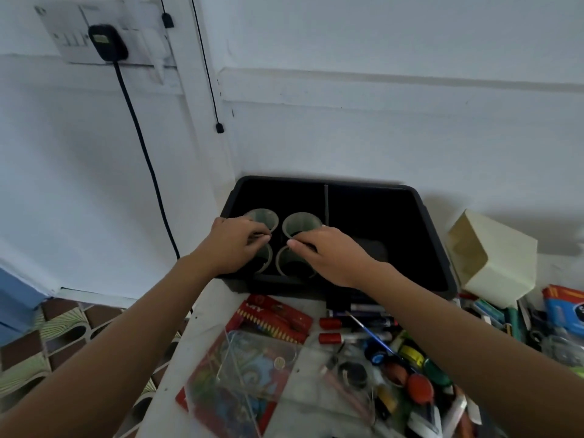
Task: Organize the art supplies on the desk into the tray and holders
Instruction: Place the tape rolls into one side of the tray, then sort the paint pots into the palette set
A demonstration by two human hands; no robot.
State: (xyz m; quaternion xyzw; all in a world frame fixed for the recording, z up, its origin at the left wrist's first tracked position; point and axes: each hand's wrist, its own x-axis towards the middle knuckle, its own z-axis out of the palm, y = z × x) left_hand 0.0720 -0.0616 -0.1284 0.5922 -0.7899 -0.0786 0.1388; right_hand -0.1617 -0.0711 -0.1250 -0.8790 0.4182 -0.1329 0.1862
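A black tray (436, 235) stands at the back of the desk against the wall, split by a thin divider. Its left half holds several pale translucent holder cups in a square. My left hand (234, 245) reaches over the front-left cup (267, 260) with curled fingers pinching its rim. My right hand (331, 254) pinches the rim of the front-right cup (292, 267) between thumb and fingers. The back-left cup (264, 218) and back-right cup (301, 222) stand free behind them. The tray's right half looks dark and bare.
Loose supplies lie on the desk in front of the tray: a red crayon box (275, 317), a clear plastic case (252, 358), markers (357, 324), a blue paintbrush (369, 330) and paint pots (410, 374). A cream box (493, 254) stands to the right. The desk's left edge drops to tiled floor.
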